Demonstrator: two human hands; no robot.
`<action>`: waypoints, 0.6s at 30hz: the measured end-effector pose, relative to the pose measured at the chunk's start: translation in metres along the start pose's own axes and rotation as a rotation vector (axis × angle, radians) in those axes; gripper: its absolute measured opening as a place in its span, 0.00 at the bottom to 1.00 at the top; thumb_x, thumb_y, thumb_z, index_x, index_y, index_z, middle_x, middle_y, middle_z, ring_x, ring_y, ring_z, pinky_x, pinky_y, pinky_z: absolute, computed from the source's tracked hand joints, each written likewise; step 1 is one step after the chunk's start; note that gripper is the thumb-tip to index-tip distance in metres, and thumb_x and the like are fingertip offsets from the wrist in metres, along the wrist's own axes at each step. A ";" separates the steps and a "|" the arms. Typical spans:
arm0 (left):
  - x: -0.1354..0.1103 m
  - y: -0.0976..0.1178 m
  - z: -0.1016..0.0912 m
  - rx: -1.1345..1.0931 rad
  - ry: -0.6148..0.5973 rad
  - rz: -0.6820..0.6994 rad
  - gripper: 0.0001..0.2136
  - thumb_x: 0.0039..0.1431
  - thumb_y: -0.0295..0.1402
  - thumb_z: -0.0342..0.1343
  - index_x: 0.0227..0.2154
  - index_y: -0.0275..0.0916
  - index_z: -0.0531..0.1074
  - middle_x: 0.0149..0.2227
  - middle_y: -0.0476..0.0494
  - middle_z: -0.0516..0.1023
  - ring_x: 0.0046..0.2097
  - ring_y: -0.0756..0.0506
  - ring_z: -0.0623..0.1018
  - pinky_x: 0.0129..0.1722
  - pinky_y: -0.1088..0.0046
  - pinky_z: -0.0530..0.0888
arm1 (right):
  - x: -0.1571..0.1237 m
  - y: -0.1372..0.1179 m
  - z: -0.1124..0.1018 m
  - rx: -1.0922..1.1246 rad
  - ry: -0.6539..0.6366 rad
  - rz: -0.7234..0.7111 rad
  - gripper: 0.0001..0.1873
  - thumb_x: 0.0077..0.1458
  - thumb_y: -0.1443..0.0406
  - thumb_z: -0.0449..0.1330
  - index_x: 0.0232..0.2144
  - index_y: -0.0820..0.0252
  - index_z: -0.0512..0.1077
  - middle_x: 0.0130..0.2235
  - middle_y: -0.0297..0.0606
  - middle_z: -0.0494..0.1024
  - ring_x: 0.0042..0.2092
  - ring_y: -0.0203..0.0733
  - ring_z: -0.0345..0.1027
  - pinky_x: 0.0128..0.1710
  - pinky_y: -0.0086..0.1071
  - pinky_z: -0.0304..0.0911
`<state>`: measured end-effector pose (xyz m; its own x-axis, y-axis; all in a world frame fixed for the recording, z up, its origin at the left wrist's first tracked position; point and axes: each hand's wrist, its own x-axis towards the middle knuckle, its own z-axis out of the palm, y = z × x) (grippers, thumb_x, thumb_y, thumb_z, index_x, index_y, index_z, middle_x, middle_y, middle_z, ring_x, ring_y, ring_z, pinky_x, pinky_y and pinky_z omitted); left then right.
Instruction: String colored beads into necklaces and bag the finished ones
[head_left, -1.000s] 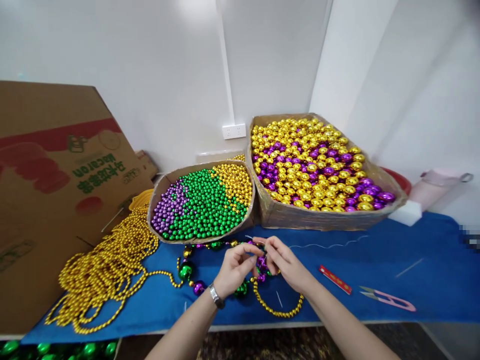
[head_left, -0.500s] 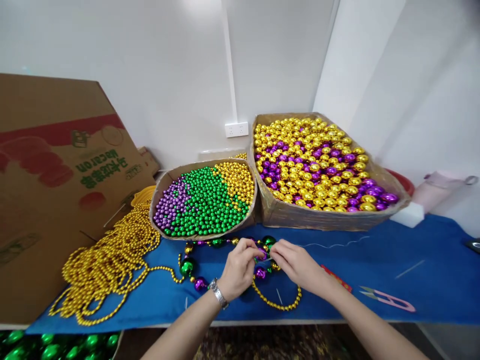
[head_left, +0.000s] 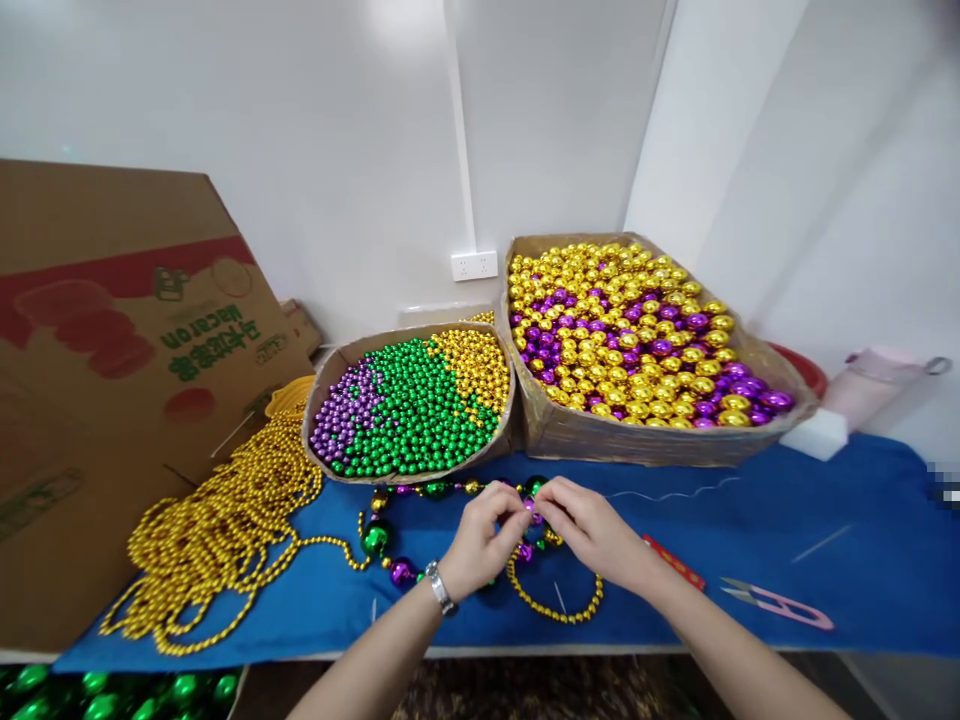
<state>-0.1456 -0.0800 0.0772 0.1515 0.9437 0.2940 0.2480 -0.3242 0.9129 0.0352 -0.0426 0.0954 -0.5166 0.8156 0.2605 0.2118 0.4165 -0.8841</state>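
Note:
Both hands meet over a bead necklace point(head_left: 376, 539) of large and small green, purple and gold beads, laid in a loop on the blue cloth. My left hand point(head_left: 484, 535), with a metal watch point(head_left: 441, 589) at its wrist, is closed in a pinch on the necklace. Opposite it, my right hand point(head_left: 581, 522) pinches the strand too, its fingertips nearly touching the left ones. A purple bead point(head_left: 531, 510) shows between them; the string at the fingertips is too fine to make out. Below the hands curves a strand of small gold beads point(head_left: 559, 614).
Behind stand a box of small beads point(head_left: 420, 478) and a larger box of gold and purple beads point(head_left: 637, 447). Gold bead strands point(head_left: 217, 540) heap by a carton point(head_left: 97, 400) on the left. Pink-handled thread snips point(head_left: 787, 608) and a red packet point(head_left: 675, 562) lie right.
My fingertips have drawn closer together, and my left thumb now points toward the right hand. The purple bead between them has shifted slightly. The view has tilted a little.

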 end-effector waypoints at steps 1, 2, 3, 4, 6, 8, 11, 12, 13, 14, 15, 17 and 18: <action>-0.001 0.000 -0.002 -0.116 0.020 -0.055 0.09 0.56 0.36 0.54 0.25 0.37 0.72 0.33 0.43 0.72 0.35 0.47 0.70 0.37 0.72 0.67 | -0.001 0.001 -0.005 0.016 0.016 0.012 0.09 0.55 0.57 0.57 0.27 0.53 0.73 0.29 0.35 0.71 0.32 0.40 0.62 0.33 0.32 0.56; -0.002 0.000 -0.004 -0.258 0.045 -0.116 0.10 0.55 0.37 0.55 0.24 0.36 0.71 0.35 0.41 0.72 0.37 0.47 0.70 0.38 0.72 0.67 | -0.003 0.003 -0.010 0.035 0.037 0.028 0.09 0.54 0.57 0.58 0.26 0.52 0.73 0.28 0.35 0.71 0.32 0.40 0.61 0.34 0.33 0.56; -0.003 0.000 -0.006 -0.412 0.071 -0.176 0.11 0.54 0.37 0.55 0.22 0.36 0.70 0.38 0.40 0.73 0.39 0.46 0.71 0.39 0.71 0.68 | -0.006 0.006 -0.016 0.059 0.060 0.049 0.09 0.52 0.56 0.60 0.25 0.53 0.73 0.28 0.35 0.70 0.32 0.40 0.61 0.33 0.33 0.56; -0.005 -0.001 -0.009 -0.564 0.095 -0.227 0.11 0.53 0.37 0.56 0.21 0.35 0.69 0.41 0.38 0.73 0.43 0.43 0.71 0.41 0.69 0.68 | -0.010 0.010 -0.021 0.090 0.086 0.076 0.10 0.51 0.56 0.61 0.24 0.53 0.72 0.27 0.35 0.70 0.31 0.40 0.61 0.32 0.32 0.56; -0.008 -0.003 -0.012 -0.819 0.129 -0.295 0.10 0.51 0.36 0.58 0.22 0.35 0.69 0.45 0.36 0.73 0.49 0.39 0.70 0.45 0.64 0.68 | -0.019 0.018 -0.025 0.175 0.140 0.134 0.13 0.53 0.53 0.58 0.24 0.54 0.70 0.26 0.35 0.69 0.29 0.39 0.60 0.28 0.31 0.56; -0.010 -0.004 -0.012 -0.984 0.133 -0.320 0.08 0.50 0.35 0.58 0.25 0.36 0.70 0.46 0.36 0.74 0.52 0.37 0.69 0.49 0.59 0.66 | -0.027 0.025 -0.018 0.273 0.187 0.186 0.16 0.57 0.51 0.51 0.28 0.55 0.67 0.31 0.36 0.71 0.27 0.37 0.59 0.23 0.29 0.54; -0.006 -0.005 -0.003 -1.088 0.138 -0.296 0.08 0.50 0.35 0.59 0.24 0.37 0.68 0.42 0.39 0.76 0.52 0.38 0.71 0.53 0.56 0.63 | -0.032 0.028 0.006 0.687 0.270 0.282 0.16 0.59 0.50 0.47 0.29 0.53 0.61 0.37 0.36 0.72 0.20 0.31 0.49 0.17 0.27 0.45; -0.004 -0.005 0.001 -1.094 0.150 -0.286 0.10 0.50 0.36 0.59 0.22 0.37 0.66 0.37 0.41 0.77 0.49 0.39 0.73 0.52 0.56 0.64 | -0.031 0.027 0.013 0.834 0.297 0.307 0.16 0.58 0.50 0.49 0.27 0.53 0.60 0.34 0.34 0.71 0.19 0.30 0.45 0.17 0.27 0.43; -0.001 -0.004 0.004 -1.095 0.170 -0.277 0.12 0.51 0.37 0.59 0.21 0.37 0.64 0.32 0.44 0.76 0.45 0.42 0.74 0.51 0.57 0.65 | -0.030 0.025 0.019 0.952 0.321 0.322 0.16 0.56 0.50 0.50 0.26 0.53 0.59 0.29 0.31 0.68 0.19 0.30 0.41 0.17 0.27 0.42; 0.001 -0.004 0.007 -1.095 0.195 -0.273 0.13 0.51 0.38 0.59 0.21 0.37 0.63 0.27 0.48 0.73 0.39 0.45 0.75 0.49 0.58 0.67 | -0.028 0.024 0.022 1.020 0.340 0.326 0.17 0.55 0.49 0.52 0.25 0.53 0.58 0.24 0.29 0.63 0.19 0.31 0.39 0.17 0.27 0.41; 0.004 -0.004 0.008 -1.093 0.218 -0.273 0.13 0.52 0.38 0.58 0.21 0.38 0.62 0.23 0.51 0.68 0.33 0.48 0.74 0.46 0.60 0.69 | -0.026 0.023 0.024 1.030 0.354 0.320 0.17 0.54 0.49 0.52 0.24 0.53 0.57 0.21 0.27 0.57 0.19 0.32 0.38 0.18 0.27 0.42; 0.007 -0.005 0.009 -1.087 0.254 -0.283 0.13 0.53 0.38 0.58 0.22 0.37 0.60 0.20 0.55 0.61 0.25 0.54 0.67 0.38 0.66 0.71 | -0.024 0.023 0.023 1.024 0.367 0.317 0.18 0.53 0.49 0.54 0.23 0.53 0.56 0.19 0.25 0.47 0.19 0.33 0.38 0.18 0.27 0.42; 0.007 -0.007 0.008 -1.079 0.265 -0.292 0.14 0.53 0.37 0.58 0.22 0.37 0.60 0.20 0.56 0.59 0.23 0.55 0.64 0.35 0.69 0.70 | -0.025 0.025 0.022 1.022 0.370 0.323 0.18 0.53 0.50 0.55 0.22 0.53 0.56 0.20 0.25 0.45 0.20 0.32 0.37 0.18 0.27 0.42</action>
<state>-0.1384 -0.0718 0.0701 -0.0150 0.9993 -0.0356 -0.7282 0.0135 0.6852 0.0353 -0.0614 0.0586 -0.2474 0.9649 -0.0883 -0.5738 -0.2194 -0.7890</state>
